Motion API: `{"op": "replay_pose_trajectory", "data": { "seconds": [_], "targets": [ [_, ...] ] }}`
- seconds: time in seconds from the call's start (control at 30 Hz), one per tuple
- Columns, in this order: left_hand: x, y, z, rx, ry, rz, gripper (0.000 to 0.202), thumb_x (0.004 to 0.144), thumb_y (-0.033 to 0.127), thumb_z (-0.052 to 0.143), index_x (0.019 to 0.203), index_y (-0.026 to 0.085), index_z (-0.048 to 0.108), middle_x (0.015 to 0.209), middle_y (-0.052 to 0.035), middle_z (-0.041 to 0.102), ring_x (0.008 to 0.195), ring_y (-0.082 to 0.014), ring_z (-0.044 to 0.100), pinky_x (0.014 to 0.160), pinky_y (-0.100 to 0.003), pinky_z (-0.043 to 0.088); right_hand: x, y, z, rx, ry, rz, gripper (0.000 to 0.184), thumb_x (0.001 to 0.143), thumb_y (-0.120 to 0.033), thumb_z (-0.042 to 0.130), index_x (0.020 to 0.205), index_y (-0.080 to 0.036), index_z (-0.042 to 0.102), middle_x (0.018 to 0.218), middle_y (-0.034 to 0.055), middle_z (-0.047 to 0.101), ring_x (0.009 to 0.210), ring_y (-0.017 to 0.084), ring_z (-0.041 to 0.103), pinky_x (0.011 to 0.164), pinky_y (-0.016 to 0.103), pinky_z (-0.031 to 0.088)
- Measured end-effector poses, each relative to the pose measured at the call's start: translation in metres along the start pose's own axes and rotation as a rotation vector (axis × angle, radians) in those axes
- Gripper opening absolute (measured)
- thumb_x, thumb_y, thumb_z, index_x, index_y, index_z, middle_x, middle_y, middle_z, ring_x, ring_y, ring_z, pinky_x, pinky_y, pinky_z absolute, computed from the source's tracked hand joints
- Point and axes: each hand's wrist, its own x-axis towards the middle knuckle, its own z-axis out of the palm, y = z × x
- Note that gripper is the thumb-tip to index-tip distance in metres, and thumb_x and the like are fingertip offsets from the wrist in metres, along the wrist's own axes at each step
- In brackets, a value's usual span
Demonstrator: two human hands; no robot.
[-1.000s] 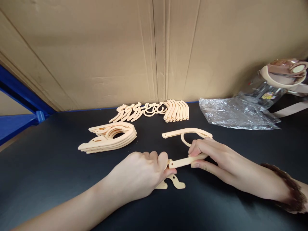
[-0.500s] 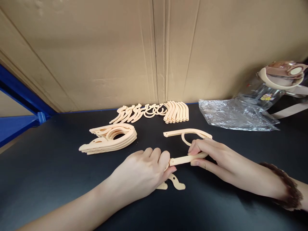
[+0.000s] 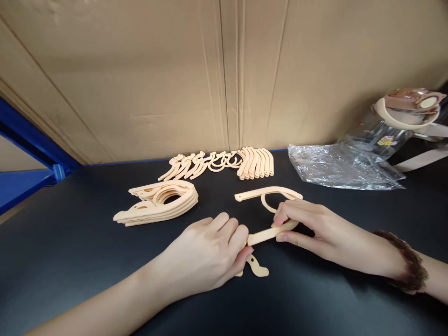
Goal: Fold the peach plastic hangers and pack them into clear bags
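Landmark = the stack [image 3: 157, 205] of flat peach plastic pieces on the black table [image 3: 70, 270]. Just right of the stack & nearer the camera, both hands meet on one peach bar [image 3: 269, 232].

L hand [image 3: 206, 254]: fingers curled shut, thumb & forefinger pinching the bar's left tip. R hand [image 3: 308, 228]: thumb under, forefinger on top, pinched on the bar's right end.

Bar's long axis runs left-right, w/ the right end tilted a bit away from the camera; it looks held just off the table. Each hand has its own end, so neither is nearer overall. The bar's free middle shows btw the two sets of fingertips.

A small wavy piece [image 3: 258, 268] lies on the table right below the L thumb; touching or not, can't tell.

Right of the stack, past the bar: a curved arm [image 3: 268, 192] w/ a hook loop, its right end going under the R fingers. Joined to the bar or not, can't tell.

Behind the stack: a row of loose pieces [image 3: 224, 163] by the cardboard wall [image 3: 224, 70]. Far right of the stack: a crumpled clear bag [image 3: 343, 168] & a bottle [image 3: 395, 128].
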Motion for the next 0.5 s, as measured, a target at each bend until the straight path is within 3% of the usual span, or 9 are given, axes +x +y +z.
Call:
{"op": "replay_pose_trajectory", "data": {
  "seconds": [0.27, 0.4, 0.5],
  "targets": [
    [-0.004, -0.001, 0.002, -0.132, -0.020, 0.039, 0.018, 0.088, 0.015, 0.039, 0.072, 0.020, 0.048, 0.064, 0.0008, 0.047, 0.058, -0.0171, 0.045, 0.049, -0.030, 0.034, 0.003, -0.002, -0.005, -0.086, 0.016, -0.128, 0.016, 0.097, -0.036, 0.058, 0.095, -0.023, 0.066, 0.098, 0.0047, 0.069, 0.091, 0.020, 0.062, 0.080, 0.033, 0.050],
    [-0.004, -0.002, 0.001, -0.133, -0.027, 0.050, 0.015, 0.085, 0.014, 0.041, 0.073, 0.021, 0.046, 0.065, 0.0005, 0.047, 0.059, -0.0178, 0.046, 0.049, -0.029, 0.034, 0.004, 0.006, -0.010, -0.156, 0.141, -0.113, 0.022, 0.098, -0.039, 0.055, 0.099, -0.024, 0.070, 0.114, 0.0085, 0.065, 0.105, 0.023, 0.061, 0.088, 0.038, 0.052],
    [-0.003, -0.002, 0.000, -0.149, -0.011, 0.065, 0.016, 0.084, 0.013, 0.041, 0.072, 0.020, 0.047, 0.064, 0.0002, 0.047, 0.060, -0.0179, 0.045, 0.050, -0.029, 0.034, 0.005, 0.016, -0.012, -0.245, 0.139, -0.070, 0.027, 0.098, -0.043, 0.053, 0.104, -0.025, 0.073, 0.126, 0.0091, 0.062, 0.116, 0.027, 0.058, 0.097, 0.045, 0.050]
  ]
}}
